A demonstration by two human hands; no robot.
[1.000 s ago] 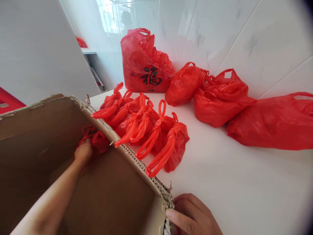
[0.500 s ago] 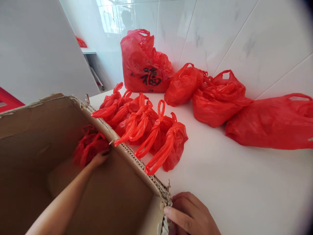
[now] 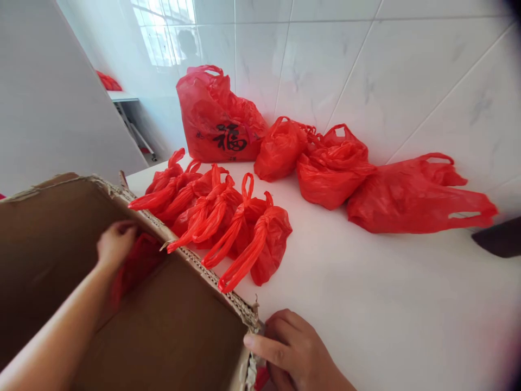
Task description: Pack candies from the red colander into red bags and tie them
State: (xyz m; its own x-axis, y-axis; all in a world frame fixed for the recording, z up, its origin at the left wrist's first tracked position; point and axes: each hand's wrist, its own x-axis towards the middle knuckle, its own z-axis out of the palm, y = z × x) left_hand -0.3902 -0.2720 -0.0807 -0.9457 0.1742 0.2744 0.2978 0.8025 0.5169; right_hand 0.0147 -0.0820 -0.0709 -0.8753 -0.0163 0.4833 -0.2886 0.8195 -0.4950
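Inside the cardboard box (image 3: pixel 171 326), my left hand (image 3: pixel 116 243) is closed with curled fingers at the top of a red plastic bag (image 3: pixel 140 263). Most of that bag is blurred, and the hand and forearm cover part of it. My right hand (image 3: pixel 297 347) grips the box's frayed near corner, thumb on the rim and fingers wrapped round the outer side. Just beyond the box wall, several knotted red plastic bags (image 3: pixel 271 244) lie in a row on the white table (image 3: pixel 366 304), some of their tied handles reaching toward the rim.
Along the tiled wall (image 3: pixel 325 54) stand a large red bag with a black character (image 3: pixel 220 125) and several other red bags (image 3: pixel 334 171). A dark object (image 3: pixel 499 238) shows at the right edge. A grey panel (image 3: pixel 61 92) rises at the left.
My left hand has moved up and left within the box, its fingers now curled at the bag's top. My right hand keeps its hold on the corner. The view has shifted right.
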